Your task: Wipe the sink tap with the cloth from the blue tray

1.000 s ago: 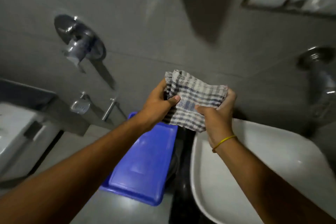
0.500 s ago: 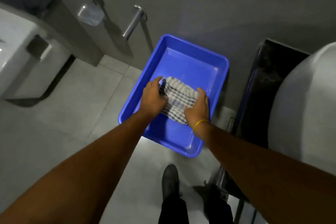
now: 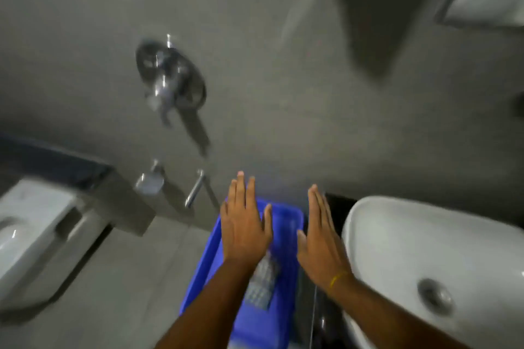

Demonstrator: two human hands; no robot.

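**tilefan:** Head view has both hands flat and spread over the blue tray [image 3: 295, 218]. Left hand [image 3: 243, 231] and right hand [image 3: 319, 238] show open grips with fingers straight, holding nothing.

**mopguy:** So where's the cloth?

**tilefan:** The checked cloth [image 3: 262, 283] is lying in the tray, roughly mid-tray toward the near end, peeking out between the forearms. The tray sits on the floor just beside the white sink [image 3: 397, 238].

**mopguy:** Tap wiped or not?

**tilefan:** Can't tell. The sink tap isn't clearly in shot, and it's all pretty blurry. Going by the layout, either it's all wrapped up or the pickup and wipe are both left.
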